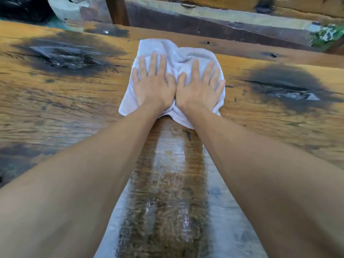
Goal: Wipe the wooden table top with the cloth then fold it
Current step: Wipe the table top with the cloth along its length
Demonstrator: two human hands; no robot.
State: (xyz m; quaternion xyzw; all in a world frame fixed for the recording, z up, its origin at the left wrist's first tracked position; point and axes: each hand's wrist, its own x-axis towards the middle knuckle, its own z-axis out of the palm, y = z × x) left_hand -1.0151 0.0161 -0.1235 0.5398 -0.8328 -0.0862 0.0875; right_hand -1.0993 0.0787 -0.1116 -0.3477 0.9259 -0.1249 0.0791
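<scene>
left hand (pixel 153 84), right hand (pixel 200 88), flat on cloth (pixel 178 51), table top (pixel 74 101)

Soft, even daylight fills the scene, with no hard shadows. A pale sheen of glare runs down the worn brown wooden table (pixel 279 127) toward six o'clock, between the forearms. Motion blur smears the wood grain, strongest at three and nine o'clock. Wide-angle distortion bends the edges, and the twelve o'clock background is out of focus.
</scene>
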